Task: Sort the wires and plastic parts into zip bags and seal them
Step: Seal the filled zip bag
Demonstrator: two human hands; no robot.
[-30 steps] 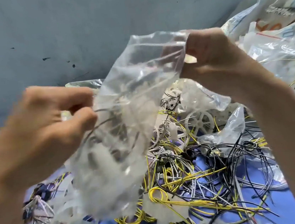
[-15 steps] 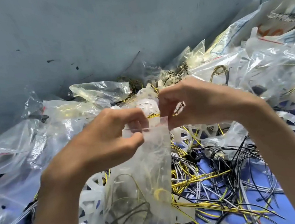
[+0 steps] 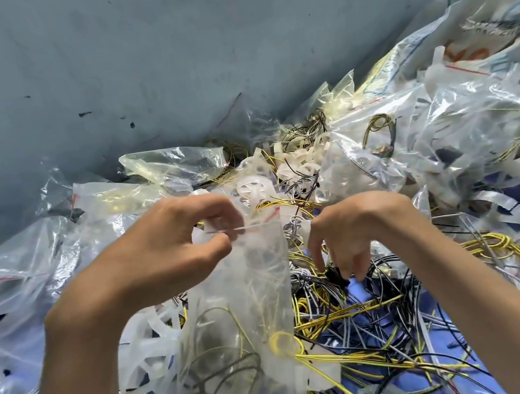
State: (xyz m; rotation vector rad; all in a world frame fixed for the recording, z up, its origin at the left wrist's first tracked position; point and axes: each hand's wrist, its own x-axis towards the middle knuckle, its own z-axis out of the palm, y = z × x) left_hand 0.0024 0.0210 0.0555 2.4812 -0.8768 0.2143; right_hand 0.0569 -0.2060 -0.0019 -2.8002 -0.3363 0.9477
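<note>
My left hand (image 3: 173, 250) pinches the top strip of a clear zip bag (image 3: 251, 322) that hangs in front of me, with wires and white plastic parts inside. My right hand (image 3: 351, 234) is off the bag, to its right, fingers curled downward with the tips at a tangle of black, grey and yellow wires (image 3: 357, 309). Whether those fingers have hold of a wire is unclear. White plastic wheel-shaped parts (image 3: 251, 188) lie among the wires behind the bag.
Filled clear zip bags (image 3: 442, 141) are heaped at the right and back, more bags (image 3: 16, 279) at the left. A blue surface (image 3: 416, 384) shows under the wire tangle. A grey wall (image 3: 170, 60) rises behind the pile.
The bag came down from held-up to hanging low. Both hands pinched its top strip half a second ago; now my right hand has let go and dropped to the wires.
</note>
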